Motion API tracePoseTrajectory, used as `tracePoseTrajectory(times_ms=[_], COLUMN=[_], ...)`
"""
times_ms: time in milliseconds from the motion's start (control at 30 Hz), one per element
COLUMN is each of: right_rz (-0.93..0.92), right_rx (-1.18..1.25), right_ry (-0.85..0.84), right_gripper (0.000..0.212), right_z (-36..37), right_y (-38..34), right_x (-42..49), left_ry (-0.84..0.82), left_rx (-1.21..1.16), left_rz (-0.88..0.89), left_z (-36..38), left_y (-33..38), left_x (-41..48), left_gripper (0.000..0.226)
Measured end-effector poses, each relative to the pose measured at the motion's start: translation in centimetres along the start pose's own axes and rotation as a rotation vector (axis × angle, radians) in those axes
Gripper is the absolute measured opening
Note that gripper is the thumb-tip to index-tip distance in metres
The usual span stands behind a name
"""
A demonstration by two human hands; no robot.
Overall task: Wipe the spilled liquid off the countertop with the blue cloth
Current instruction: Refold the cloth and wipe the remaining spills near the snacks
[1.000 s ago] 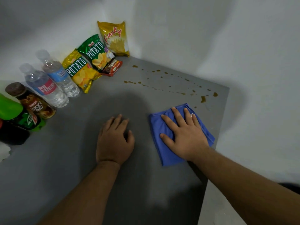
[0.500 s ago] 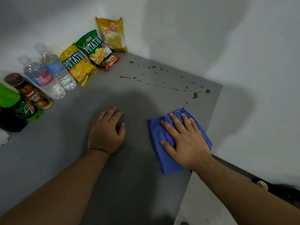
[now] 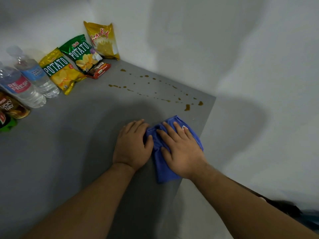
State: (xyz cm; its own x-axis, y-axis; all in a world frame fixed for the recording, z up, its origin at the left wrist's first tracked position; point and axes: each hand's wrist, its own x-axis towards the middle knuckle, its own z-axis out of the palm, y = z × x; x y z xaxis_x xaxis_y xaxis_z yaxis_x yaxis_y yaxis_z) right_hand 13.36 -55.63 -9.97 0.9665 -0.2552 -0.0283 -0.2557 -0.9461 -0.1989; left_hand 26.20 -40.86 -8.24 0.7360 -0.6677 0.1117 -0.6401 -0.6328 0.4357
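We have the blue cloth (image 3: 162, 171) lying on the grey tabletop (image 3: 69, 161) near its right edge, with our right hand (image 3: 181, 150) spread flat on top of it, fingers splayed and pressing down rather than gripping. Our left hand (image 3: 132, 147) rests palm-down just beside it on the left, its fingertips touching the cloth's bunched left edge; it holds nothing.

The spilled liquid (image 3: 187, 107) is a scatter of brown drops and small puddles on the far side of the cloth, running from the right edge of the tabletop leftward and farther away toward the snack packets (image 3: 82, 56) in the corner. None of it looks wiped yet; the nearest puddle lies just beyond the cloth's far corner.

To do this step well, we judge that we should keep the palm flat so the cloth stays spread, and push it away from us over the nearest puddles first. Then we sweep leftward along the trail, drawing the drops toward the middle of the tabletop and not off the right edge. The left hand can steady us on the bare surface. We should stop short of the red wrapper (image 3: 100, 70) and the water bottles (image 3: 34, 78), so nothing is knocked or smeared.
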Motion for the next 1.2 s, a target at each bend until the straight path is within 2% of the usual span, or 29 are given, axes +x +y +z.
tracePoseTrajectory(times_ms=[200, 367, 600, 733, 900, 1067, 1200], right_rz=[0.081, 0.136, -0.056, 0.043, 0.196, 0.074, -0.048], right_rx=[-0.051, -0.056, -0.014, -0.051, -0.025, 0.015, 0.007], right_ry=[-0.017, -0.045, -0.052, -0.048, -0.084, -0.069, -0.03], right_gripper=[0.07, 0.07, 0.065, 0.07, 0.075, 0.074, 0.067], right_z=[-0.8, -1.2, -1.3, -1.8, -1.9, -1.1, -1.0], right_y=[3.6, 3.1, 6.1, 8.5, 6.4, 3.6, 5.8], right_x=[0.6, 4.6, 0.2, 0.9, 6.0, 5.5, 2.3], left_ry=[0.003, -0.006, -0.036, -0.035, -0.042, -0.047, -0.032], left_rx=[0.074, 0.114, 0.12, 0.117, 0.159, 0.156, 0.131], left_rz=[-0.004, -0.016, -0.045, -0.062, -0.055, -0.062, -0.053], left_z=[0.0, 0.2, 0.4, 0.3, 0.3, 0.3, 0.2], left_y=[0.3, 0.3, 0.2, 0.4, 0.4, 0.3, 0.2], left_x=[-0.2, -0.1, 0.1, 0.1, 0.3, 0.3, 0.2], left_gripper=[0.055, 0.053, 0.058, 0.056, 0.053, 0.059, 0.056])
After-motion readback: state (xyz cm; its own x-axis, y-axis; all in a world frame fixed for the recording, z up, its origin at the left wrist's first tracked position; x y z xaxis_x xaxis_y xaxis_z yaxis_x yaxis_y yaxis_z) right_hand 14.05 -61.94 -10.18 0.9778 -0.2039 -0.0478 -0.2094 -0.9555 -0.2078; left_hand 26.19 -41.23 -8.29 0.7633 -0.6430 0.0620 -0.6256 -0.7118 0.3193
